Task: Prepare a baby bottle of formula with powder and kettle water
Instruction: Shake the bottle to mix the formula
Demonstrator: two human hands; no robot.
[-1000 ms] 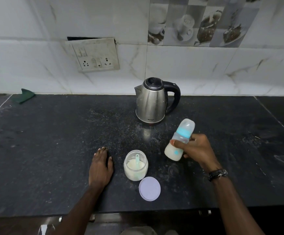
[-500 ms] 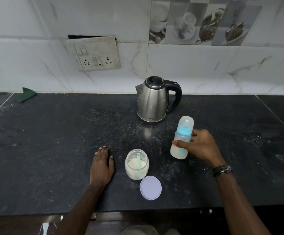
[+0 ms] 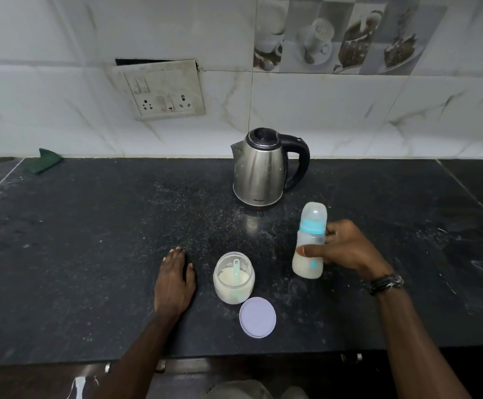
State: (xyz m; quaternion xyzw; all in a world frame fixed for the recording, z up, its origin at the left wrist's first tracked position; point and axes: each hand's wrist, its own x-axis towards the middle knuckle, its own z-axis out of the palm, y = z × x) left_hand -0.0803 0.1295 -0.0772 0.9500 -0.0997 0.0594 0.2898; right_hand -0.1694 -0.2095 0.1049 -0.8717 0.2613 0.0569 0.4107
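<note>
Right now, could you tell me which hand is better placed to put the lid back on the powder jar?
Probably the left hand: it lies flat and free on the counter beside the open jar, near the lid. The right hand is busy gripping the bottle.

Capped bottle (image 3: pixel 309 243) upright w/ milky formula, by kettle (image 3: pixel 260 168).

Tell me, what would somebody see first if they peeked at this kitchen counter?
Probably the shiny steel kettle standing at the back of the black counter. Next, the baby bottle with milky liquid at its bottom, gripped by the right hand just in front of the kettle. The open powder jar sits beside the flat left hand, its purple lid lying nearby.
</note>
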